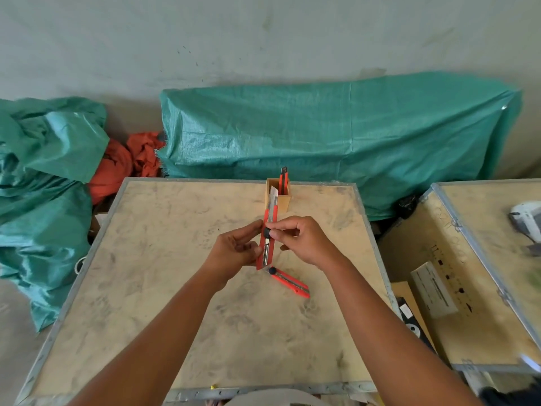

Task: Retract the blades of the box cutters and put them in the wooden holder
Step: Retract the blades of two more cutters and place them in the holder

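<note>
I hold a red box cutter upright above the middle of the plywood table. Its silver blade sticks out at the top. My left hand grips the lower body of the cutter. The fingertips of my right hand pinch its black slider knob. A second red box cutter lies flat on the table just below my hands. The wooden holder stands at the table's far edge with another red cutter upright inside it.
Green tarpaulin covers bundles behind the table and at the left, with orange cloth between them. A second wooden crate stands to the right, with a white device on it.
</note>
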`<state>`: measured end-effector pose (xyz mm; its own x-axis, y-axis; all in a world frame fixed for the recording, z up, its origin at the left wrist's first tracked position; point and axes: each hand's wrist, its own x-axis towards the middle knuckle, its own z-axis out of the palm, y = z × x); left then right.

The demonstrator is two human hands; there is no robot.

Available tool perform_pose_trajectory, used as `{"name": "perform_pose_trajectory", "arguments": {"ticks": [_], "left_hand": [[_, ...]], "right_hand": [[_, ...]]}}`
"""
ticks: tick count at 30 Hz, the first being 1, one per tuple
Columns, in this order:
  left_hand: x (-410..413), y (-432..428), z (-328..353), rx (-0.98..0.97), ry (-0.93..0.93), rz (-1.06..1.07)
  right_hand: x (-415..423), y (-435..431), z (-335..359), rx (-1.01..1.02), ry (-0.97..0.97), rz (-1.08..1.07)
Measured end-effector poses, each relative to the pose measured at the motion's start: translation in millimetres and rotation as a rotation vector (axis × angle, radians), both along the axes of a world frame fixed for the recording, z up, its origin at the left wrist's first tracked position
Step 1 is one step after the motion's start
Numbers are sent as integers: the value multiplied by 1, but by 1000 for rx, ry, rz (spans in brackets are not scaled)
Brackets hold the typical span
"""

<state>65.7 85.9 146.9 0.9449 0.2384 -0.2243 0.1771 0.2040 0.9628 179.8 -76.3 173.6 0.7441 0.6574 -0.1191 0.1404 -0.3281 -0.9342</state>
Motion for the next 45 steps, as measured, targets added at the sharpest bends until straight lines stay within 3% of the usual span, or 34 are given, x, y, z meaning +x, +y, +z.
{"name": "perform_pose_trajectory", "arguments": {"ticks": [12, 24, 45], "left_hand": [[9, -3, 18, -43, -44, -67], [16, -9, 25, -2, -64, -37], [26, -5, 38, -36, -93, -96]], "right_hand": [[15, -9, 15, 60, -92, 1], [23, -17, 25, -146, -195, 220], [23, -20, 34, -83, -299, 181]]}}
